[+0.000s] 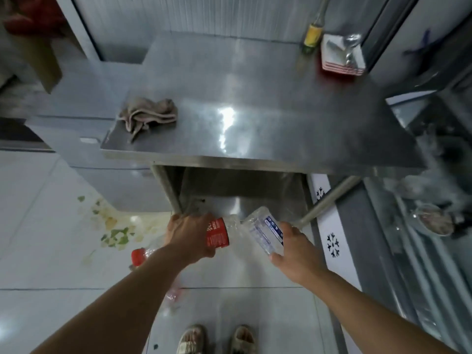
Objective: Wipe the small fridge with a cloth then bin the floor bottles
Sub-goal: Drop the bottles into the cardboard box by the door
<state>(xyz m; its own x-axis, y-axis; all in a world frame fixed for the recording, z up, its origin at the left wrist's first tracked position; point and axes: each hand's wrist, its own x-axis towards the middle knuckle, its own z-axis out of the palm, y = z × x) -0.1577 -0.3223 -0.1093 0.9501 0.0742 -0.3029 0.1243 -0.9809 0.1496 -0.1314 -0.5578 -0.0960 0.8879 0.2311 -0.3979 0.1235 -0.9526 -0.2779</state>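
Holding one bottle in each hand, the person stands in front of the steel table (pixel 255 139) and looks down at the floor. At the far left of the floor (pixel 38 226) lie green and yellow food scraps (pixel 115 233), near the foot of the small fridge (pixel 84 154). On the table's front left corner rests the crumpled cloth (pixel 148 114), not in any hand, so I judge the wiping step is finished and the bottle step is running.

The left hand (pixel 189 236) has its grip curled around the red-label bottle (pixel 218 236); the long axis of this bottle points away from the person and a little to the right. Just left of the left wrist, lower and on the floor, lies a red-cap bottle (pixel 143 255), its cap toward the left. It is nearer to the left hand, but that grip is already full.

The right hand (pixel 293 249) grips the blue-label bottle (pixel 267 233) at its near end, and the bottle leans up and to the left, almost touching the red-label one. At the table's back right corner stand a glass bottle (pixel 313 34) and a small carton (pixel 342 54). No bin is visible.
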